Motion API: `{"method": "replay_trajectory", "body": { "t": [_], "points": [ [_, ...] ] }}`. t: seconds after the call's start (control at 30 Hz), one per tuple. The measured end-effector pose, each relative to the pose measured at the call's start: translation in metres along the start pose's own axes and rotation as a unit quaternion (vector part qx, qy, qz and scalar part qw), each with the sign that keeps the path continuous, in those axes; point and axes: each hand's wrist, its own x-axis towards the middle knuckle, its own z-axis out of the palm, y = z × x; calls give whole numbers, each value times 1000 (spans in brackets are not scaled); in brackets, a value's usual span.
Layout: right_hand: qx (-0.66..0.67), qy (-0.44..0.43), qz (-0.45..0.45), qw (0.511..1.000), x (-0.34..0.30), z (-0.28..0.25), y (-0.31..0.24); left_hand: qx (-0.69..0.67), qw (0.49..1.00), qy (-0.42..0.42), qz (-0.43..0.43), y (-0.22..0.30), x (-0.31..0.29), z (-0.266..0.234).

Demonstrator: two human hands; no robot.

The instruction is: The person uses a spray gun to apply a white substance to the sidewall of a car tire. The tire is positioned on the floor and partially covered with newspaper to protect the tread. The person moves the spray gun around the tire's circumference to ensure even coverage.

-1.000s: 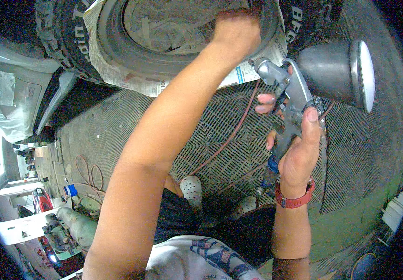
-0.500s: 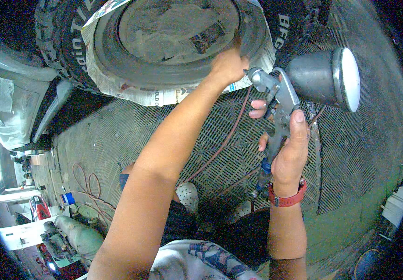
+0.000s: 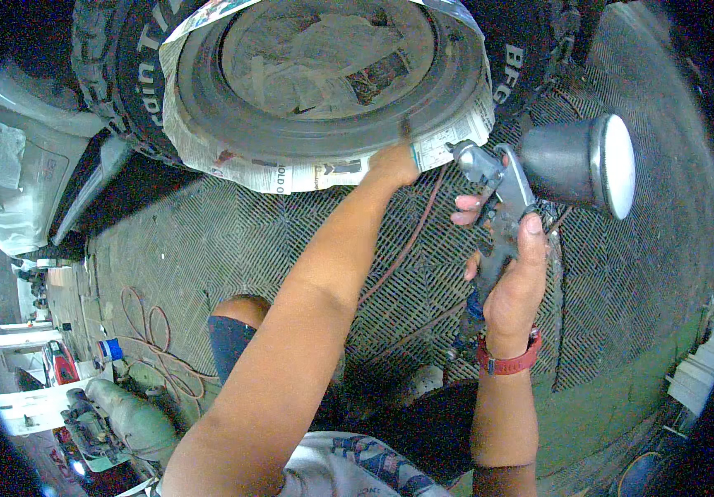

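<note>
My left hand [image 3: 394,167] is at the near edge of a wheel rim [image 3: 315,139], over the newspaper [image 3: 266,174] tucked around it. Its fingers point away from me and are dark and blurred, so whether they hold anything is unclear. My right hand [image 3: 516,290] is wrapped around the handle of a spray gun [image 3: 502,224]. The gun's dark cup [image 3: 560,166] with a pale round end sticks out to the right. A black tire [image 3: 129,91] with white lettering surrounds the masked rim, whose centre is covered with a dusty sheet [image 3: 299,62].
Ribbed matting [image 3: 290,236] covers the floor. A thin reddish hose [image 3: 411,248] runs across it, and more hose [image 3: 162,340] lies coiled at the left. A greenish tank with a compressor [image 3: 129,418] stands lower left. A pale vehicle panel [image 3: 34,182] is at the far left.
My left hand has drawn back from the rim's inner part toward its near newspaper edge. The right hand keeps the spray gun, slightly lower in view; the whole view has shifted a little.
</note>
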Motion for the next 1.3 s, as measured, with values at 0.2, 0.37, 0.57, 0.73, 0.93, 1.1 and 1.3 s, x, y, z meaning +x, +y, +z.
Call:
{"method": "replay_trajectory", "body": {
  "t": [0.2,0.37,0.57,0.73,0.93,1.1,1.3],
  "points": [
    [-33,23,12,999,2,0,-1,260,953,-147,-49,-78,-36,-64],
    [-24,7,6,1000,0,5,-4,414,897,-121,-97,-130,-60,-116],
    [-6,-6,19,1000,1,1,1,405,900,-109,-118,-149,-52,-107],
    [-12,-8,42,999,2,2,3,305,944,-97,-75,-97,-43,-76],
    [-28,-11,28,999,1,3,4,275,954,-21,-121,-142,-5,-49],
    [-48,-16,27,998,2,10,1,216,969,-59,-102,-139,28,-24],
    [-62,-17,48,997,3,14,6,172,975,-129,-52,-39,19,-24]
  ]
}}
